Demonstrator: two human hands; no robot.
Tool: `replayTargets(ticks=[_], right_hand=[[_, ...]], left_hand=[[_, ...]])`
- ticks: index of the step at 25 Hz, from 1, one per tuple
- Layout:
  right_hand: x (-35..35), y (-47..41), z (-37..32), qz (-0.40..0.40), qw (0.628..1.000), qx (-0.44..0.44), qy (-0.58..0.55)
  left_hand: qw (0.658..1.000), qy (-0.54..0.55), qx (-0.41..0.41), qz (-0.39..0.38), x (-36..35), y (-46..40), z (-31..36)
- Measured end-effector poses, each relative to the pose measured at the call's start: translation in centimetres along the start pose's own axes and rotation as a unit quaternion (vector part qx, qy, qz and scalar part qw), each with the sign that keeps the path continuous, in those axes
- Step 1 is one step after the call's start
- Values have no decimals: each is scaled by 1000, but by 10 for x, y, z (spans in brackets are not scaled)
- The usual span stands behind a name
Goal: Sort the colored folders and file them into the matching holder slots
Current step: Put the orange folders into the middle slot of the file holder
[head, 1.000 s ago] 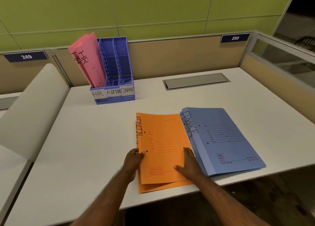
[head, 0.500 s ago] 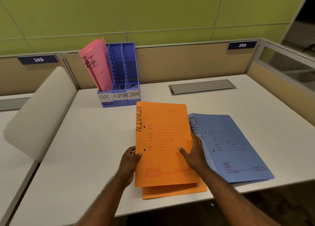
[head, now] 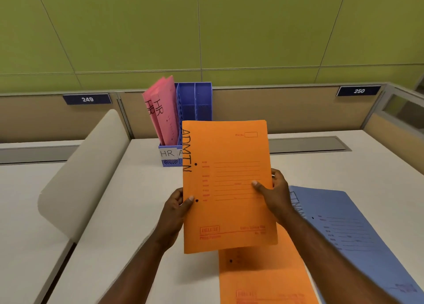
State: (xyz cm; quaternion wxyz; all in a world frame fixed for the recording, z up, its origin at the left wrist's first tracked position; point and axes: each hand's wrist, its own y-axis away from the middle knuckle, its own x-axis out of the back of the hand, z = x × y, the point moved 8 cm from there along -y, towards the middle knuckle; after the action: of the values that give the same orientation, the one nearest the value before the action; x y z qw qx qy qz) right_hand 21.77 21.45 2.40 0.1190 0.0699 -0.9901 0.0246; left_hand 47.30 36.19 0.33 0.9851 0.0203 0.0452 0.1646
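Orange ADMIN folder (head: 226,184) held upright above the white desk (head: 128,212), front cover toward the camera, "ADMIN" handwritten down its left margin. Left hand (head: 175,208) clamped on the folder's left edge, thumb on the front near the lower punch hole, remaining fingers hidden behind. Right hand (head: 273,192) clamped on the right edge, thumb pressed on the ruled lines of the cover, fingers wrapped around the back. Second orange folder (head: 263,278) flat on the desk just below the held one, partly covered by it. Blue folder (head: 348,232) flat on the desk to the right, its left margin partly hidden by the right forearm. Blue file holder (head: 195,106) at the back of the desk against the partition, its lower front hidden behind the raised folder; only the "HR" label and the start of the next label readable. Two pink HR folders (head: 164,111) standing in the leftmost slot, leaning left. Middle and right slots with no folders showing.
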Motion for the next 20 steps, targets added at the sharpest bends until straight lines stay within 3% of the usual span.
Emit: replayTargets(ticks=[4, 11, 20], right_hand=[[-40, -24, -34, -7, 999, 33, 15], [-110, -85, -112, 36, 988, 95, 117], [-197, -163, -233, -70, 965, 178, 177]], left_hand=[[999, -15, -46, -6, 31, -37, 44], [991, -17, -119, 56, 88, -94, 97], [980, -64, -163, 91, 127, -139, 134]])
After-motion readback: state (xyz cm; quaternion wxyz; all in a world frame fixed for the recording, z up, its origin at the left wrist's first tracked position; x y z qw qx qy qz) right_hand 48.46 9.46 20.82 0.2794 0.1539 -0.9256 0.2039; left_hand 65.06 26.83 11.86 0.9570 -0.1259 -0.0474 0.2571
